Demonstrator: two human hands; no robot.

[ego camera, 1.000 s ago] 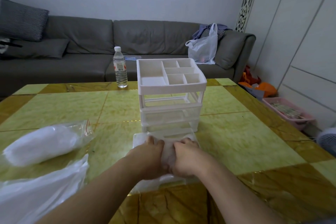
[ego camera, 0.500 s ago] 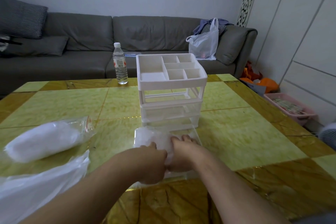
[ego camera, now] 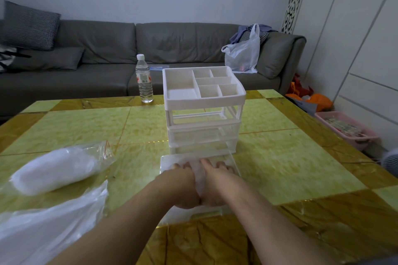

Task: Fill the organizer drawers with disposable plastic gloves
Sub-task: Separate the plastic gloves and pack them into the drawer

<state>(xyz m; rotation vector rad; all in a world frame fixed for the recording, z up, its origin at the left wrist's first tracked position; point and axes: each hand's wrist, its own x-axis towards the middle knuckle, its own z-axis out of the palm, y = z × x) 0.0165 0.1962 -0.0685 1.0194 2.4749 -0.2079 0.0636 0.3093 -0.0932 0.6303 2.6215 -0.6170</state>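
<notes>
Clear drawer, pulled out on worktop before white organizer. Left hand and right hand, fingers flat, press plastic gloves into it.

A single head-worn wide-angle camera looks forward and down across the table, close above the forearms, toward the sofa behind.

White organizer with clear drawers on a yellow-green marbled table bordered amber-brown; grey sofa at 12 o'clock bearing a striped cushion; pink basket at 3 o'clock.
</notes>
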